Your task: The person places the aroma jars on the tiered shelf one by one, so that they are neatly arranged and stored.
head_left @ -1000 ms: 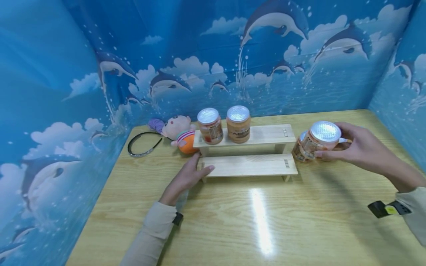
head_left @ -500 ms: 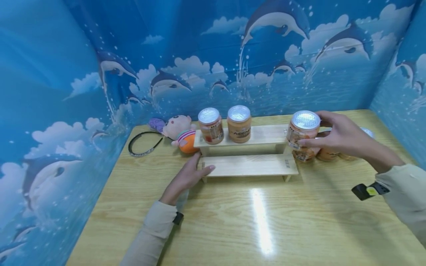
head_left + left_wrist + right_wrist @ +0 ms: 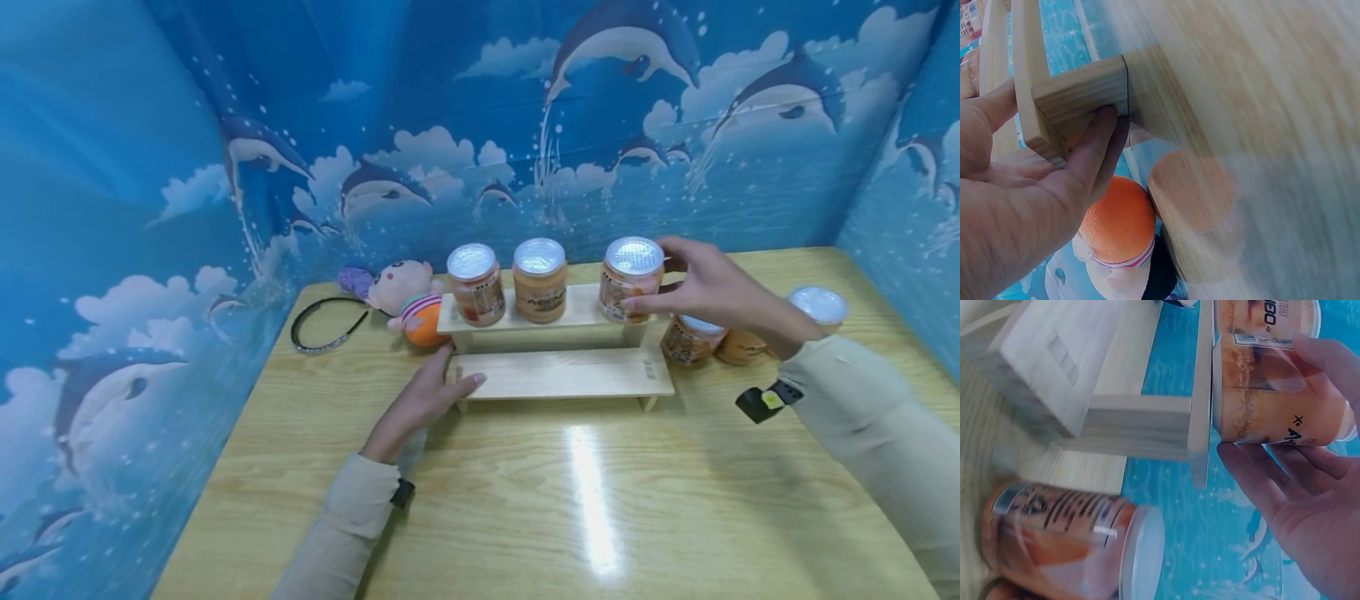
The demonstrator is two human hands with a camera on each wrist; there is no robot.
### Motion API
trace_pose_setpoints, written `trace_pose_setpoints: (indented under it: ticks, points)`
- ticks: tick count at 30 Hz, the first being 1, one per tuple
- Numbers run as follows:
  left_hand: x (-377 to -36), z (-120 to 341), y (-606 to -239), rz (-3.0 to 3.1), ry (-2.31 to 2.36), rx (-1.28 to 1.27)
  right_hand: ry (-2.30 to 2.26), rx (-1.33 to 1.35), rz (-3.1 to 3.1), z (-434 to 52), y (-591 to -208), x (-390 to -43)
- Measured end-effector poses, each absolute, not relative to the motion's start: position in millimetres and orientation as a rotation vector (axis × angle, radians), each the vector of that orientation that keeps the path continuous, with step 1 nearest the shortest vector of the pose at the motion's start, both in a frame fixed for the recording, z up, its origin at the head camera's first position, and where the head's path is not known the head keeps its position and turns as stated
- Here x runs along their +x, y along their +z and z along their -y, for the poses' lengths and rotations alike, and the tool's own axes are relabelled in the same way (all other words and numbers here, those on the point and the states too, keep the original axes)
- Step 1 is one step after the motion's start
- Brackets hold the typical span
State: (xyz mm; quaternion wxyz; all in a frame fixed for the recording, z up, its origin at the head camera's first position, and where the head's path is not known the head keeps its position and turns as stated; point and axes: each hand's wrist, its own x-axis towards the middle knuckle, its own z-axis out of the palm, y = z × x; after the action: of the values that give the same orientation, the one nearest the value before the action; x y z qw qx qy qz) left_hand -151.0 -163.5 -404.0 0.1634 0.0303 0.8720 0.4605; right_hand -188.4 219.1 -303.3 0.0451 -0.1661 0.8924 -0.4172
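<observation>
A two-step wooden shelf (image 3: 555, 373) stands on the table. My left hand (image 3: 422, 397) grips the left end of its lower step, thumb on the board; in the left wrist view the fingers curl round the wooden leg (image 3: 1088, 84). My right hand (image 3: 705, 287) holds a jar (image 3: 619, 283) with a silvery lid and orange-brown label, upright at the right end of the top step. Seen from the right wrist, the held jar's base (image 3: 1217, 394) is right at the board. Two similar jars, one on the left (image 3: 480, 296) and one in the middle (image 3: 540, 292), stand on that step.
Several more jars (image 3: 690, 342) stand on the table right of the shelf, partly behind my right arm. A doll in orange (image 3: 422, 321) lies against the shelf's left end, beside a black headband (image 3: 303, 337). Dolphin-print cloth (image 3: 450, 100) walls the back and sides.
My right hand has carried the jar leftward from above the jars on the right to the right end of the top step. The left hand keeps its hold on the shelf.
</observation>
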Motion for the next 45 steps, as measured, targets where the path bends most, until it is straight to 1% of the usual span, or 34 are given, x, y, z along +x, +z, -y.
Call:
trace_pose_setpoints:
  ticks: [11,23,33,45]
  points:
    - [-151,161,-404,-2.48,1.328,0.098,-1.331,-0.562,-2.672,-204,-302,-199]
    - [-151,160,-404,-2.48,1.333,0.095,-1.396,-0.47,-2.586,-212,-305,-196]
    - [-150,162,-403,-2.465,1.327,0.102,-1.372,-0.319,-2.643,-256,-303,-177]
    - [-147,169,-401,-2.396,1.359,0.075,-1.254,-0.15,-2.838,-329,-320,-161]
